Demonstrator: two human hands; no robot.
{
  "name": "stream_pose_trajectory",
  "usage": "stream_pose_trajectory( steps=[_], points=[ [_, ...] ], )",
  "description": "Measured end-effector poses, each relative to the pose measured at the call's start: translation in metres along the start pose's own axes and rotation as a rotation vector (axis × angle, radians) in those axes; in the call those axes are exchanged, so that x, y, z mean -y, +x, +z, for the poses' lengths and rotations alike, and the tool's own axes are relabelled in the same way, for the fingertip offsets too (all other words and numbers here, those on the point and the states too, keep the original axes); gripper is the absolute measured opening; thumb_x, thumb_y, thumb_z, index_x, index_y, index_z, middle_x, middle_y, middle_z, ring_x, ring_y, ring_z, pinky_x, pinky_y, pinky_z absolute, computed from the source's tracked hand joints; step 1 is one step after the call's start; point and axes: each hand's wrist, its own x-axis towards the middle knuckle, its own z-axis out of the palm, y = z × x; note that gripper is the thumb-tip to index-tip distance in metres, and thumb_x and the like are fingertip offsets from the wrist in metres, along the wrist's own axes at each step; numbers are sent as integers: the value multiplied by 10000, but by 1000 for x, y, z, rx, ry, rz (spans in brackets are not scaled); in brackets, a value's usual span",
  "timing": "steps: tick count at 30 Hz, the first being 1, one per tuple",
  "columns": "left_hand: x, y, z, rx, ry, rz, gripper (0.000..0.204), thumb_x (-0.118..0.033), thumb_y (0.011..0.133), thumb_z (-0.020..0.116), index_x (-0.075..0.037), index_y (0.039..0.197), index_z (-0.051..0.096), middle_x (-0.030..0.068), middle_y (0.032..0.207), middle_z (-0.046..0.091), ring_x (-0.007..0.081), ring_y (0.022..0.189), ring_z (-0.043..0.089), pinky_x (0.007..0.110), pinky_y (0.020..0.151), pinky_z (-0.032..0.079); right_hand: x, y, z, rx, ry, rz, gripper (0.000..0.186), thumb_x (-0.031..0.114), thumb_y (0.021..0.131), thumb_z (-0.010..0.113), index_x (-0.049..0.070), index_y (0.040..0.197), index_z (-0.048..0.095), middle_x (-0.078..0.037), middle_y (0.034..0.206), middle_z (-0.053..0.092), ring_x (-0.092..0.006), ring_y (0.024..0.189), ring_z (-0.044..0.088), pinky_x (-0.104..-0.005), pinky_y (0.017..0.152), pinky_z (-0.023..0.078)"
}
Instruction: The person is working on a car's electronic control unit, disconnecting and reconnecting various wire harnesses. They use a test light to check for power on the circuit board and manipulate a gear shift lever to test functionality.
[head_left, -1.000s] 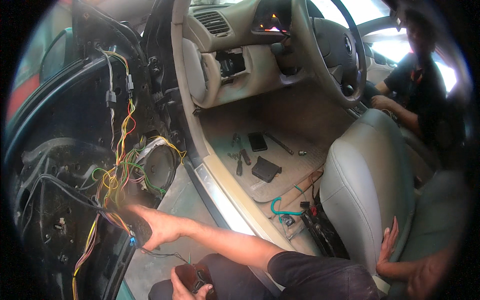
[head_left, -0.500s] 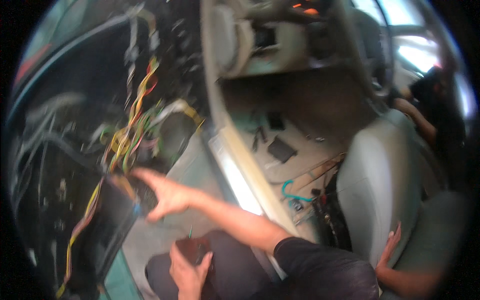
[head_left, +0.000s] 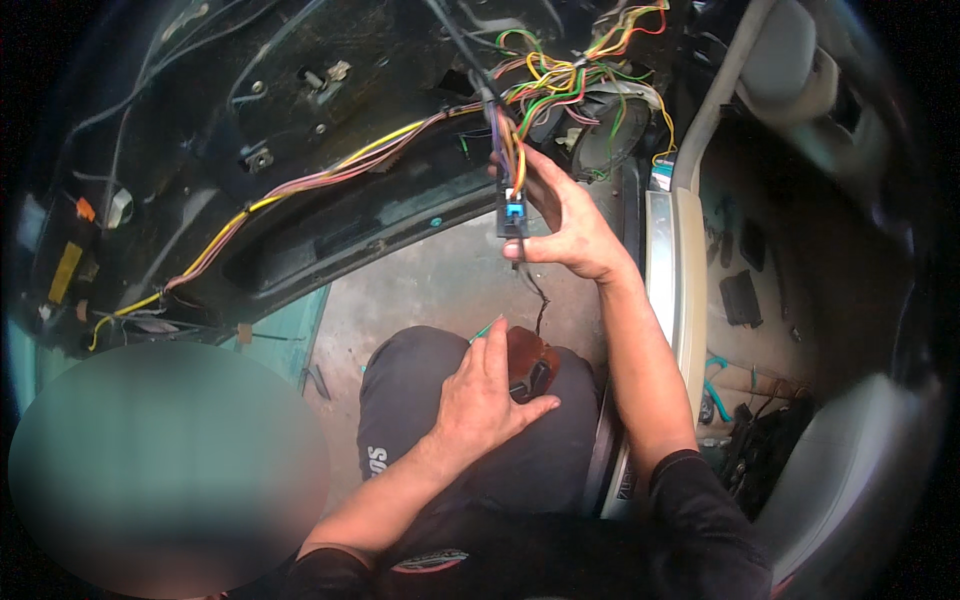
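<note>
My right hand (head_left: pixel 575 225) has its thumb and fingers closed around a narrow black plug-in module (head_left: pixel 509 218) with a blue piece in it. A bundle of purple, orange and yellow wires (head_left: pixel 508 150) runs into its top. Below, over my knees, my left hand (head_left: pixel 482 385) has its thumb and fingers round a palm-sized reddish-brown object (head_left: pixel 530 362) with a black part; its kind cannot be made out. A thin dark lead (head_left: pixel 541 310) rises from that object toward the module. A slim green tip (head_left: pixel 485 329) shows by the left fingers.
A black car door panel (head_left: pixel 290 120) with its wiring exposed spans the far side. Along it runs a yellow and pink wire harness (head_left: pixel 340 165). The pale door sill (head_left: pixel 675 290) and a grey seat (head_left: pixel 840 490) are at right. Loose parts, including a dark flat box (head_left: pixel 740 298), lie on the car floor.
My view has turned toward the door. My right hand, earlier reaching with spread fingers beside the wiring, now grips the black module. My left hand still has the reddish-brown object over my knees.
</note>
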Motion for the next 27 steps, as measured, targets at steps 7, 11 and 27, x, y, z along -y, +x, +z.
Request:
stream_pose_trajectory(
  steps=[7,11,27],
  points=[
    [9,-11,12,-37,-91,24,989,-377,744,887,31,1457,337,200,1154,543,382,1042,638,452,847,571,2,3,-5,80,84,-4,1249,179,583,951,-16,1594,243,-135,1579,390,-250,1440,391,-422,1190,305],
    [2,-11,3,-36,-57,53,905,-354,787,847,38,1452,373,177,1084,527,353,1000,612,419,786,579,6,-3,-4,12,-82,-45,1150,197,641,900,-30,1580,277,-162,1548,428,-255,1407,428,-407,1195,292],
    [-12,-17,12,-200,232,209,756,-208,747,804,17,1390,477,118,1006,540,259,893,600,326,689,568,18,-3,46,-100,310,74,915,455,786,674,-19,1496,346,-260,1415,546,-373,1321,550,-470,1115,433]
  ],
)
